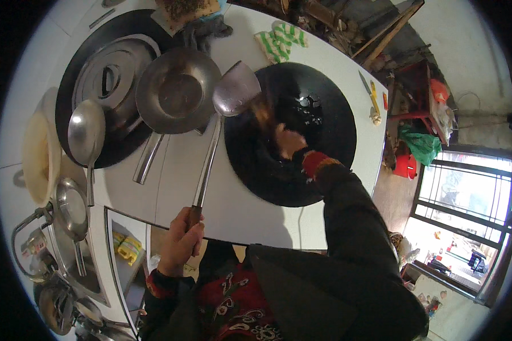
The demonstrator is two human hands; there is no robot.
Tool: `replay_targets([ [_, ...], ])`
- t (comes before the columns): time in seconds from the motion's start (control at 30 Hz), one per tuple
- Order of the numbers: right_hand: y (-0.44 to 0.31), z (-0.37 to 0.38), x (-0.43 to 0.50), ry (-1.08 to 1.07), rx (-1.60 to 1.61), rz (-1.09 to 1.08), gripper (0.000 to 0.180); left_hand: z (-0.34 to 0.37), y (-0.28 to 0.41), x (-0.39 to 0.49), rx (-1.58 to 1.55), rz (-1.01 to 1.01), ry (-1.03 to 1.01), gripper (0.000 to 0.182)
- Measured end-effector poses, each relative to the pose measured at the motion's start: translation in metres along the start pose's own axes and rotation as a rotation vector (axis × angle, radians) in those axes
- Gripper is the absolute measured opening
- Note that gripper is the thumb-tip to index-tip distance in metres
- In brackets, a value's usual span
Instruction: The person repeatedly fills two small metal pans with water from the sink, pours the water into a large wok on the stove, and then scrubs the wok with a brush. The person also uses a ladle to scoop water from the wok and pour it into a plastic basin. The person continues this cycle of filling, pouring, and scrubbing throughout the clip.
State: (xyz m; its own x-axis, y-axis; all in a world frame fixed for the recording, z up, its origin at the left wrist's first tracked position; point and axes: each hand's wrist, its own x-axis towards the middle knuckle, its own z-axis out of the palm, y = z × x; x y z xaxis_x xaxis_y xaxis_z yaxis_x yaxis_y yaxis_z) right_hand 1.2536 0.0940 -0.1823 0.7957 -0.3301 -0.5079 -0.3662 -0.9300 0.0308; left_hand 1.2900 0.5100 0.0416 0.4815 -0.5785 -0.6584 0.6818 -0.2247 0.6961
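Note:
My left hand (181,243) grips the dark handle of a metal wok spatula (237,90). Its broad blade is raised over the left rim of a large black wok (337,128) set into the white counter. Inside that wok, my right hand (290,143) is closed around a brown brush-like tool (262,114), blurred by motion. A little water glistens at the wok's bottom. Left of the spatula blade, a metal frying pan (177,91) partly overlaps a second dark wok (66,72), which has a metal lid (98,81) in it.
A metal ladle (86,132) rests across the second wok's edge. Farther left are a cream basin (36,157), a metal pan (71,209), a faucet (19,238) and a sink (96,279). A green-striped cloth (277,42) and a knife (364,81) lie on the counter.

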Motion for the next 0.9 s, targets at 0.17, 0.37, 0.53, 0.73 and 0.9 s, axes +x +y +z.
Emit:
replay_targets([
  [0.17, 0.124, -0.066, -0.025, -0.028, 0.175, 0.480, 0.048, 0.006, 0.003, 0.008, 0.033, 0.025, -0.034, 0.010],
  [0.37, 0.087, -0.093, -0.169, -0.939, 0.126, -0.246, 0.027, 0.002, 0.006, 0.011, 0.094, 0.060, -0.055, 0.009],
  [0.53, -0.046, -0.054, -0.096, -0.357, 0.002, -0.284, 0.050, 0.003, 0.012, 0.022, 0.062, 0.043, -0.029, 0.010],
  [0.73, 0.077, -0.050, 0.007, -0.004, 0.118, 0.421, 0.026, 0.016, 0.021, 0.027, 0.051, 0.055, -0.054, 0.012],
  [0.9, 0.146, -0.037, -0.123, -0.512, -0.159, 0.305, 0.027, 0.013, 0.023, 0.025, 0.028, 0.068, -0.104, 0.014],
])
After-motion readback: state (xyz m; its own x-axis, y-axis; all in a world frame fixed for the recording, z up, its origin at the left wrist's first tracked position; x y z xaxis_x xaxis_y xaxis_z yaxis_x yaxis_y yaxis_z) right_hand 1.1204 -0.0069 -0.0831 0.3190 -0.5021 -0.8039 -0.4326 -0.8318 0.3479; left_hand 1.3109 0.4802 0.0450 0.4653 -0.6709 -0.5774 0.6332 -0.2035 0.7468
